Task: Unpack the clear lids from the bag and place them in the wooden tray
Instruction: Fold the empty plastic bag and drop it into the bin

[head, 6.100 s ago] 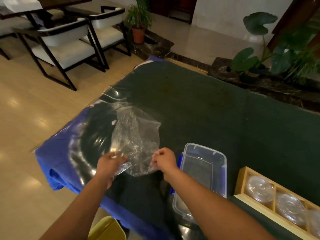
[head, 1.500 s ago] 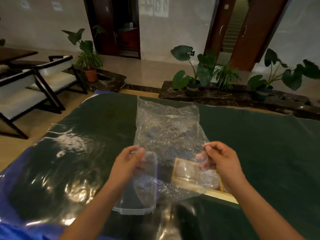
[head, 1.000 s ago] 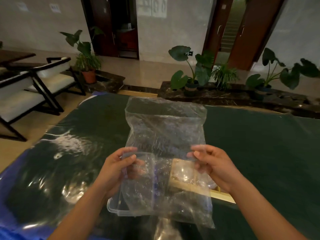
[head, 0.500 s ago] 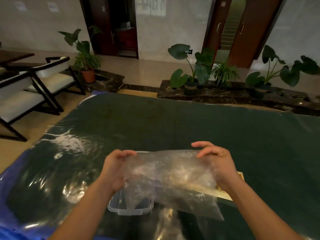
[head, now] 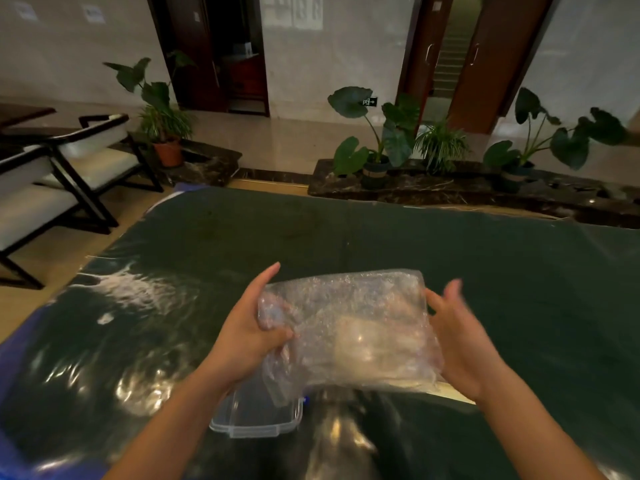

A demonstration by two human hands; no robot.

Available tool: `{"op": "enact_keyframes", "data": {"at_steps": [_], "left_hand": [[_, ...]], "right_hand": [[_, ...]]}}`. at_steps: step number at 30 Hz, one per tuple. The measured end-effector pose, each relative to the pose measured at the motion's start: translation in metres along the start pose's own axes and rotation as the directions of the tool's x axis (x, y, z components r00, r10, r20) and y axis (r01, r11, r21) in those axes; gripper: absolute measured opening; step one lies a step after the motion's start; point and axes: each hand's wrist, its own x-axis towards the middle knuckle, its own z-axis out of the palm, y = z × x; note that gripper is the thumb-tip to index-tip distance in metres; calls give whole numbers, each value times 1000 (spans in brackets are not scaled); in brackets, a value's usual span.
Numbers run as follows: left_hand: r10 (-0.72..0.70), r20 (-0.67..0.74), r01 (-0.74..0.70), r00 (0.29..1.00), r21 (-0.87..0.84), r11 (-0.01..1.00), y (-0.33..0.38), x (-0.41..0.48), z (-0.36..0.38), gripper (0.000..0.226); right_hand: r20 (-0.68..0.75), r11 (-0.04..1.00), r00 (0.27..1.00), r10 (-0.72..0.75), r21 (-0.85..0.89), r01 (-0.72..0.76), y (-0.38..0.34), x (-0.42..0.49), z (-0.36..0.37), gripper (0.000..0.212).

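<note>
1. Clear lids are the job here, but none can be made out for sure. A pale yellow shape shows through the see-through crinkly plastic bag (head: 346,323), and it may be the wooden tray lying behind it, not a lid. Whether any lids are in the tray is hidden.
2. Big dark green cloth-covered table (head: 450,265) sits under everything. It is the landmark for the places below.
3. That plastic bag is held up in the air over the near edge of the table, between the two hands. It looks flat and folded, so I think it is empty. If so, the unpacking is done or nearly done, and what is left is to put the bag away.
4. Clear plastic box with blue clips (head: 256,415) rests on the near edge of the table, under the bag.
5. Thin strip of the light wooden tray (head: 453,396) peeks out on the table, just right of the box, under the right wrist.
6. Left hand (head: 246,334) is closed, pinching the bag's left side.
7. Right hand (head: 460,337) is open with fingers spread, its palm against the bag's right edge, gripping nothing.
8. Writing: a small dark sign far behind the table is too blurry to read.
</note>
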Motion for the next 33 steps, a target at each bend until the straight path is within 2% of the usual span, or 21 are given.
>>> {"op": "enact_keyframes", "data": {"at_steps": [2, 3, 5, 7, 9, 11, 12, 14, 18, 21, 24, 26, 27, 29, 30, 31, 32, 33], "left_hand": [[44, -21, -43, 999, 40, 998, 3, 1, 0, 105], [49, -32, -48, 998, 26, 999, 5, 2, -1, 107], [13, -90, -20, 996, -83, 996, 8, 3, 0, 109], [-145, -126, 111, 981, -244, 963, 7, 0, 0, 114], [-322, 20, 312, 947, -303, 900, 5, -7, 2, 114], [-396, 178, 425, 901, -174, 888, 3, -14, 8, 82], [-405, 196, 430, 893, -108, 896, 1, -16, 10, 64], [-403, 129, 412, 906, -52, 910, -2, -16, 12, 39], [-384, 25, 384, 923, 2, 923, -5, -13, 2, 17], [-306, -18, 306, 952, 137, 942, -8, -14, -1, 13], [-279, 12, 269, 960, 225, 936, -8, -15, -6, 23], [-268, -5, 262, 963, 222, 939, -6, -15, -10, 46], [-234, -72, 244, 970, 202, 949, -4, -14, -12, 62], [-69, -253, 126, 965, 218, 968, 7, -11, -13, 85], [57, -275, 36, 960, 321, 947, 15, -8, -13, 92], [152, -205, -43, 967, 457, 888, 23, -4, -12, 99], [167, -63, -102, 984, 567, 817, 32, 1, -9, 106], [92, 97, -133, 991, 637, 759, 41, 6, -5, 111]], "right_hand": [[-11, 959, 1000, 8, -284, -11, 11, -1, 4, 46], [-53, 931, 998, -17, -365, -3, 16, -1, 6, 35], [-205, 919, 974, -98, -394, 9, 22, 0, 7, 20], [-325, 913, 923, -206, -404, 61, 21, 2, 6, 14], [-365, 904, 893, -263, -417, 96, 18, 4, 4, 15], [-345, 887, 897, -275, -451, 99, 19, 5, 6, 16], [-331, 868, 900, -284, -487, 95, 19, 4, 7, 16], [-305, 812, 895, -326, -575, 100, 19, 4, 9, 16], [-281, 687, 838, -467, -712, 144, 16, 5, 7, 13], [-251, 641, 827, -503, -750, 163, 17, 6, 11, 13], [-234, 642, 840, -490, -748, 166, 17, 6, 15, 12], [-223, 641, 844, -488, -748, 173, 13, 4, 15, 13], [-209, 628, 848, -487, -758, 174, 10, 3, 15, 15], [-137, 578, 874, -466, -795, 183, 4, 1, 17, 23], [-85, 550, 896, -437, -813, 191, 1, 0, 19, 27], [-33, 523, 916, -399, -829, 197, -2, 0, 23, 30], [10, 495, 933, -361, -846, 201, -4, 0, 28, 31], [49, 463, 942, -332, -862, 208, -6, 2, 32, 32]]}}
